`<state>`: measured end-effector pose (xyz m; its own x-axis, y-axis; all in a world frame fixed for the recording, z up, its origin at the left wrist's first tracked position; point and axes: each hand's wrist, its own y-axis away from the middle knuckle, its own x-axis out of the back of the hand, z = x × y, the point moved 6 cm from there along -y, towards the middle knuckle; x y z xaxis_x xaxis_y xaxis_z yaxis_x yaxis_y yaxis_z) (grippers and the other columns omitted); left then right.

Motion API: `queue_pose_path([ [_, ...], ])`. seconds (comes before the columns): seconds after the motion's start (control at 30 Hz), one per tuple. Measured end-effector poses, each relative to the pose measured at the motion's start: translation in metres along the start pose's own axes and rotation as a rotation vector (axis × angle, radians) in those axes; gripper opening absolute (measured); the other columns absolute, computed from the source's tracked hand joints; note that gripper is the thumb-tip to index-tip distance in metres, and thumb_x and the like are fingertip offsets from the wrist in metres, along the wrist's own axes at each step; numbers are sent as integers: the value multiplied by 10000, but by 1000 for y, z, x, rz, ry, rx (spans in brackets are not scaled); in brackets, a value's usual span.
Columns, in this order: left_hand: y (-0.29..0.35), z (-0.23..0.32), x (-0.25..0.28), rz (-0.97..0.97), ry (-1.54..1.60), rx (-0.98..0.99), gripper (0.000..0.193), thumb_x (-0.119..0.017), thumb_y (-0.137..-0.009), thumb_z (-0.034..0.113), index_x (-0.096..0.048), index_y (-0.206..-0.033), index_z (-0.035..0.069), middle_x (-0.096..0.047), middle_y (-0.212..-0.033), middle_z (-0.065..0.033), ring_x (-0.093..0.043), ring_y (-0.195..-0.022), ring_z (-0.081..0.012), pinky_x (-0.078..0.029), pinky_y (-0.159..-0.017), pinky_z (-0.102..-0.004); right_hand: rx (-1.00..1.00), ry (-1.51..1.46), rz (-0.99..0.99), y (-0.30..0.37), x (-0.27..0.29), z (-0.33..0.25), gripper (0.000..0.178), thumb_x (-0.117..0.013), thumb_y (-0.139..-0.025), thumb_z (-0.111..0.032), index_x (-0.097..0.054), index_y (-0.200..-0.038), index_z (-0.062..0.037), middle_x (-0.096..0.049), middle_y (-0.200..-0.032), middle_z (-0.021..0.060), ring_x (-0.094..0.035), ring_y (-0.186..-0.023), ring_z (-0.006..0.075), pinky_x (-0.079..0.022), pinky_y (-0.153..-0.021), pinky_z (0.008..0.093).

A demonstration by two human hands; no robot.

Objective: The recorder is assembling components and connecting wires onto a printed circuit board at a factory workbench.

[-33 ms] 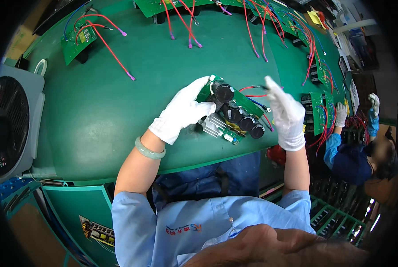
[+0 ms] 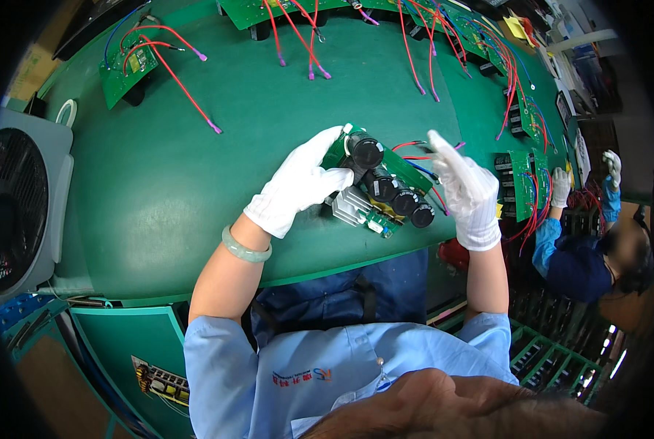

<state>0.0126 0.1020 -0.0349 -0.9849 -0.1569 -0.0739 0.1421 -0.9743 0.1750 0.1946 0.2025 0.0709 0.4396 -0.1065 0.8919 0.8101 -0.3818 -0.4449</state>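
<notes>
My left hand [image 2: 301, 179], in a white glove, grips the left end of a green circuit board [image 2: 413, 174]. The board is tilted and carries a row of black cylindrical capacitors [image 2: 380, 184] and a finned silver heat sink [image 2: 350, 206]. Red and blue wires [image 2: 423, 169] come out from the board's right side. By those wires is my right hand [image 2: 467, 183], gloved too, its fingers stretched out and pointing away from me. Nothing shows in its grasp, though part of the wires passes behind it.
More wired circuit boards [image 2: 131, 73] lie along the table's far and right edges, red leads trailing inward. A grey fan [image 2: 27, 197] stands at the left. At the right, a co-worker's gloved hand [image 2: 560, 187] is beside another board [image 2: 513, 186]. A red object [image 2: 453, 254] sits by the near edge.
My right hand has shifted slightly left, its fingertips nearer the wires. My left hand and the board have stayed in place.
</notes>
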Motion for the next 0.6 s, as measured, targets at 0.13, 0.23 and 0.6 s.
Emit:
queue_pose_path([
  [0.13, -2, -4, -5, 8, 18, 29, 665, -601, -773, -57, -360, -1391, -4, -505, -1246, -91, -534, -1008, -142, -472, -845, -261, 57, -49, -46, 8, -7, -4, 382, -709, -779, -136, -653, -1156, -163, -581, -674, 28, -553, -532, 196, -439, -462, 306],
  [0.23, -1, -8, -6, 16, 39, 14, 676, -615, -766, -50, -358, -1391, -11, -483, -1286, -100, -491, -1119, -161, -444, -914, -278, 118, -16, -162, 13, -15, -6, 478, -683, -743, -136, -601, -1211, -183, -584, -761, 18, -585, -641, 189, -470, -532, 322],
  [0.6, 1, -4, 1, 16, 216, 2, 732, -716, -761, 50, -347, -1388, -42, -471, -1317, -115, -435, -1222, -194, -345, -1033, -314, -78, 6, 154, 5, 3, 16, 468, -679, -808, -82, -570, -1260, -134, -593, -721, 79, -569, -558, 222, -467, -511, 297],
])
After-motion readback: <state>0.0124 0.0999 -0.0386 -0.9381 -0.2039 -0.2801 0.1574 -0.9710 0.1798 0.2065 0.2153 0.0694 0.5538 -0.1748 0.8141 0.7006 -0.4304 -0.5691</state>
